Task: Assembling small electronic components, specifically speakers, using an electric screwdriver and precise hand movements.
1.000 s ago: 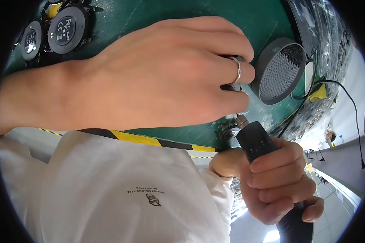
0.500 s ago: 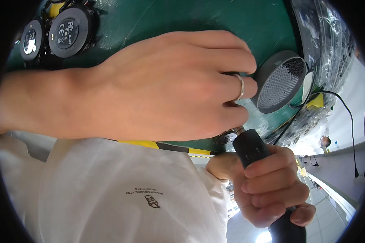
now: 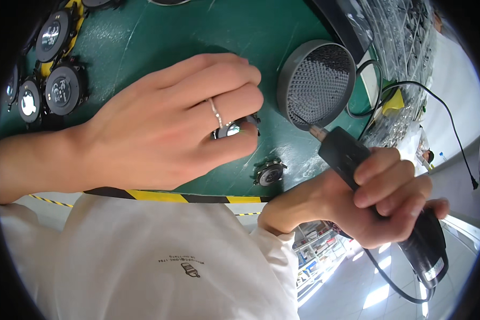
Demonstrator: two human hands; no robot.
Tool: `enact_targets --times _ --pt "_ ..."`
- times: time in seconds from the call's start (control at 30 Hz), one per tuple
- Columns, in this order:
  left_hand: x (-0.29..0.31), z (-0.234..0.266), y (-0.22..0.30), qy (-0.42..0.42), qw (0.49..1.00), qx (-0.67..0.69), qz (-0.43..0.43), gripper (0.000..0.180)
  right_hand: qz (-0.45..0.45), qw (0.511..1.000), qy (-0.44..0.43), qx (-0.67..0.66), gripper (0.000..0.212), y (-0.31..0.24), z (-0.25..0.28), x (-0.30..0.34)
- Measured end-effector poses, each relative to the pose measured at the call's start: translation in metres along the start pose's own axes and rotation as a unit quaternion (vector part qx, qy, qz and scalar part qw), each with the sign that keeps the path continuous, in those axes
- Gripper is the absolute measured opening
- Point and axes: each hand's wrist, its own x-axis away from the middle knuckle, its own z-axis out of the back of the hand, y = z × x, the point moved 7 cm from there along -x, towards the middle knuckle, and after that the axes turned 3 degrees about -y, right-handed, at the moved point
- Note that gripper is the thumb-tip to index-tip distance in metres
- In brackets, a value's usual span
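My right hand (image 3: 392, 194) is wrapped round a black electric screwdriver (image 3: 349, 149), its metal tip at the near rim of a round grey dish (image 3: 285, 93). The dish has a dotted inside, with small dark pieces, probably screws, gathered on its far side. On the green table, my left hand (image 3: 173, 120), wearing a ring, curls its fingers over a dark watch body (image 3: 232, 130). Most of that watch is hidden beneath the fingers. Between the two hands, nearer to me, lies another small round watch body (image 3: 270, 174).
Several dark watch bodies (image 3: 64, 89) lie at the far left by yellow tape. Clear plastic bags (image 3: 397, 48) pile up at the right, beside a black cable (image 3: 442, 101). Black-and-yellow tape (image 3: 154, 196) marks the table's near edge. Another person (image 3: 426, 156) is in the background.
The screwdriver has moved from beside my left hand to the dish's rim. My left hand sits farther left of the dish, and the watch under it now shows. The whole view has shifted.
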Motion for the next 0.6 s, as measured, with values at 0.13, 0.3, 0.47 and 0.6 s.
enact_targets --times 0.13,0.3,0.47,0.6 --pt "-0.001 0.0 0.003 0.004 1.0 0.014 -0.021 0.018 -0.01 1.0 -0.001 -0.02 0.019 0.005 -0.003 0.002" --pt "-0.001 -0.002 0.0 0.012 1.0 0.018 -0.018 0.017 -0.016 1.0 -0.002 -0.024 0.02 0.01 -0.003 0.003" --pt "-0.001 -0.003 0.0 0.017 1.0 0.013 -0.009 0.019 -0.012 1.0 0.006 -0.003 0.022 0.009 -0.003 0.006" --pt "0.001 -0.004 -0.002 0.016 1.0 0.006 -0.001 0.02 -0.005 1.0 0.016 -0.006 0.026 0.012 -0.006 0.008"
